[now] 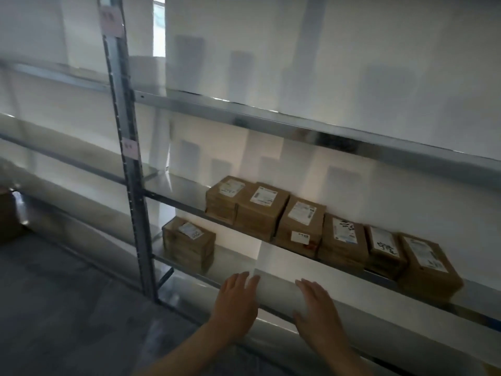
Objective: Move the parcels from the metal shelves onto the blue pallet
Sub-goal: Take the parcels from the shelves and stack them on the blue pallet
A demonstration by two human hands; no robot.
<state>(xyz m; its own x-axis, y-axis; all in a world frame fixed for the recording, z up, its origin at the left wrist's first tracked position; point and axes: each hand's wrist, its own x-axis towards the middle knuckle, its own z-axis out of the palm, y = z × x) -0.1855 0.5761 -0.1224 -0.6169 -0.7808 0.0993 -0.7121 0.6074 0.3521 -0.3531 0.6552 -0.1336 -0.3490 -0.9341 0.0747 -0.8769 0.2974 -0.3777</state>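
Observation:
Several brown cardboard parcels with white labels stand in a row on a middle metal shelf, running from centre to right. One more stack of parcels sits alone on the shelf below, near the upright post. My left hand and my right hand are both stretched forward with straight fingers, holding nothing, in front of the lower shelf edge and below the row of parcels. The blue pallet is out of view.
A grey metal upright divides the shelving. The upper shelf beam crosses above the parcels. A brown box stands at the far left on the floor level. Grey floor lies at lower left.

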